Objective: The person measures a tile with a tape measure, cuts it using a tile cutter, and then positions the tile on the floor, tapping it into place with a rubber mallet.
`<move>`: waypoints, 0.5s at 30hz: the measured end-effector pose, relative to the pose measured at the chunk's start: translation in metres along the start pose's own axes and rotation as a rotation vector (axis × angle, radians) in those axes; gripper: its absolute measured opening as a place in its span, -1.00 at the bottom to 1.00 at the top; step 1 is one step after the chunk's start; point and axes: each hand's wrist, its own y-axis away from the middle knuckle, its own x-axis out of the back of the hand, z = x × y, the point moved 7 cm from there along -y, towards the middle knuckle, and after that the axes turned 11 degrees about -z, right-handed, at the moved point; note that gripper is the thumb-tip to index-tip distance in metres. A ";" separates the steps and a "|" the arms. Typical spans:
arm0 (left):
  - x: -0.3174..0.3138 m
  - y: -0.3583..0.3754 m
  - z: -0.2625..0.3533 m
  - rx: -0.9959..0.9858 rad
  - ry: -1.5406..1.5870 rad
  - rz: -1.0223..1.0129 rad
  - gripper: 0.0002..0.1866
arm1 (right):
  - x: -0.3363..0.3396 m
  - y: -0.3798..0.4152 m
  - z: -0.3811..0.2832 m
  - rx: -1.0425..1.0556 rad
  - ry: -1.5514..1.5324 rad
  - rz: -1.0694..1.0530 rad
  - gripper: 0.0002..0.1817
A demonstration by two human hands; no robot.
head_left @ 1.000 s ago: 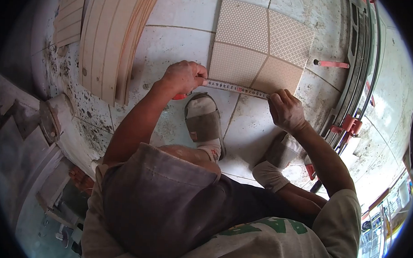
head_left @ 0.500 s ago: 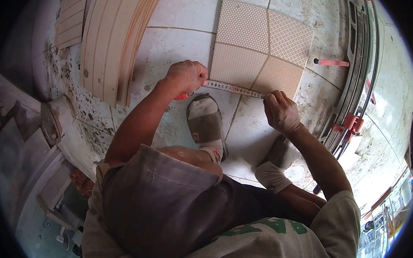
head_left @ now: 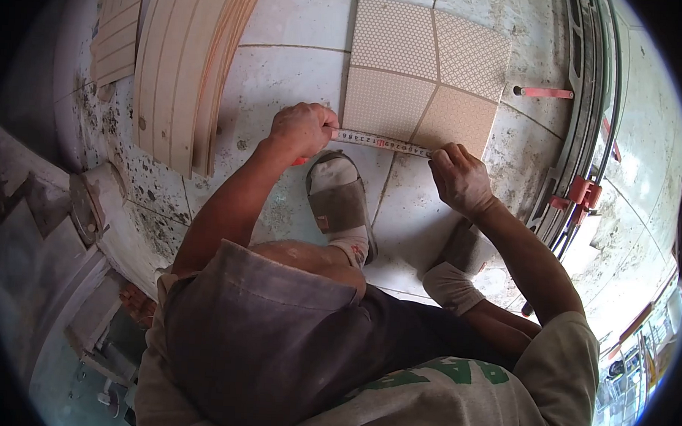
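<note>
A beige patterned tile (head_left: 388,101) lies on the floor ahead of me, split by dark lines into panels of differing texture. Stretched along its near edge is a tape measure (head_left: 382,143), its numbered blade facing up. My left hand (head_left: 303,129) is closed on the tape at the tile's near left corner; a bit of the red case shows beneath that hand. At the other end, my right hand (head_left: 461,179) pinches the blade close to the tile's near right corner.
Stacks of grooved, wood-coloured planks (head_left: 176,61) lie at the left. A long metal rail tool (head_left: 569,139) with red fittings (head_left: 584,193) runs down the right side, near a red-handled tool (head_left: 544,92). My slippered foot (head_left: 341,201) is just below the tape.
The tape and both hands stay almost in place along the tile's near edge. The whole view has shifted slightly, and less of the red case shows under my left hand.
</note>
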 end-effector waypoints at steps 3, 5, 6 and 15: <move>-0.001 -0.002 -0.003 0.011 0.031 -0.028 -0.80 | 0.000 0.000 -0.001 0.010 0.004 -0.004 -0.91; -0.001 -0.002 -0.003 0.007 0.044 -0.036 -0.80 | 0.000 0.001 -0.001 0.007 -0.003 -0.005 -0.91; -0.001 -0.002 -0.003 0.003 0.058 -0.039 -0.80 | 0.000 0.001 0.000 0.006 -0.006 -0.004 -0.91; -0.001 0.000 0.008 0.048 -0.035 0.030 -0.84 | 0.004 0.001 -0.005 0.030 0.011 0.011 -0.92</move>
